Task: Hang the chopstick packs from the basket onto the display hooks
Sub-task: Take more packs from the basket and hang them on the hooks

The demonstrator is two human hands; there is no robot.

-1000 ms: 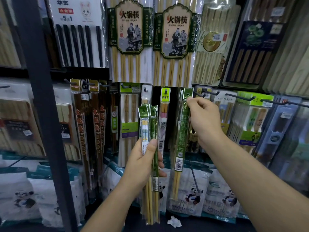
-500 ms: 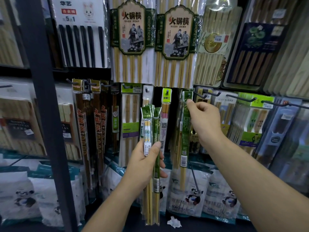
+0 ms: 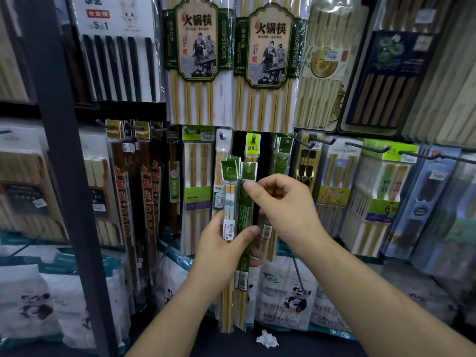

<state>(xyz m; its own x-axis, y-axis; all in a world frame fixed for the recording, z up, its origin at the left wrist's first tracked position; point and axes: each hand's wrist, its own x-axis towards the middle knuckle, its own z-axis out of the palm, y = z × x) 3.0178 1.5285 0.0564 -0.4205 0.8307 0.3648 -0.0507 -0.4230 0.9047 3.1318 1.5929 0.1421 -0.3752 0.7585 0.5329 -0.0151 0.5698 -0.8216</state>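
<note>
- Left grip (image 3: 213,253) clamped round a bundle of chopstick packs (image 3: 229,199), held upright in front of the display, thumb across the bundle's front.
- Right grip (image 3: 286,210) curled, thumb and forefinger pinching the green pack (image 3: 246,215) in that bundle, near its top.
- I note matching hung packs (image 3: 282,161) on a hook (image 3: 286,143) just right of the bundle.
- Hung goods crowd both sides; long hook arms (image 3: 368,148) jut out further right.

So two slim clear-plastic bamboo chopstick packs with green header cards stand upright, side by side, in the left hand (image 3: 219,247). One's the blue-and-white-tipped pack (image 3: 228,202) with a barcode sticker. The other's the dark green sleeved pack (image 3: 245,215), which the right hand (image 3: 288,207) pinches near its top.
</note>
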